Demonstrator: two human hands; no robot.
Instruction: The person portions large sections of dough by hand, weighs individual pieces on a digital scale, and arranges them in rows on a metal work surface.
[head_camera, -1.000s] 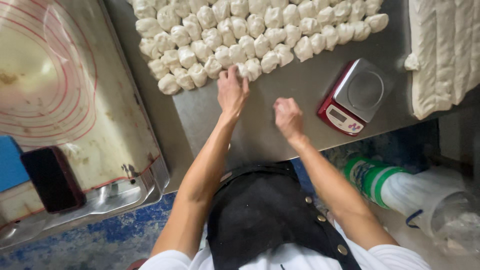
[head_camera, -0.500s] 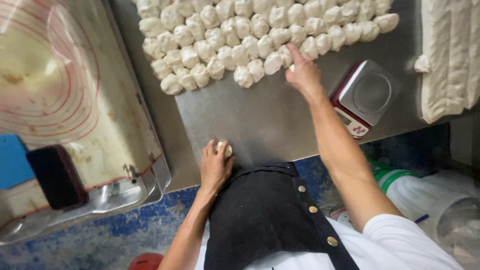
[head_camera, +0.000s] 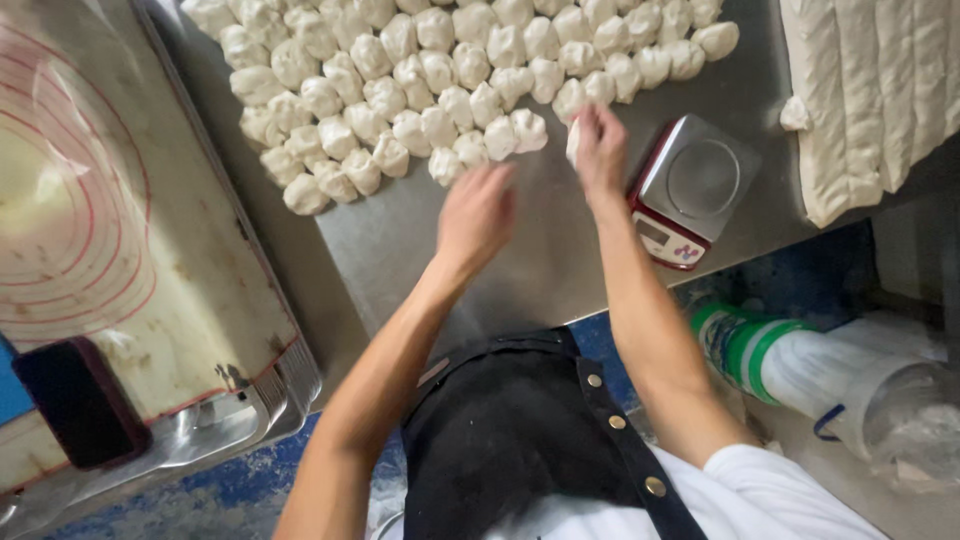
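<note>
Many small white dough pieces lie packed together at the far side of a steel table. My right hand hovers at the near right edge of the pile, fingers closed on one dough piece, just left of a small red digital scale. My left hand is blurred by motion above the bare steel, just short of the nearest pieces. Only its back shows, so whether it holds anything is unclear.
Long strips of dough lie at the far right. On the left, a metal tray carries a baking mat with red rings and a dark phone. Below the table's right edge lies a white and green roll.
My left hand moved from the table's near edge up toward the pile. My right hand drew back from the pile's right part with a dough piece in it.
</note>
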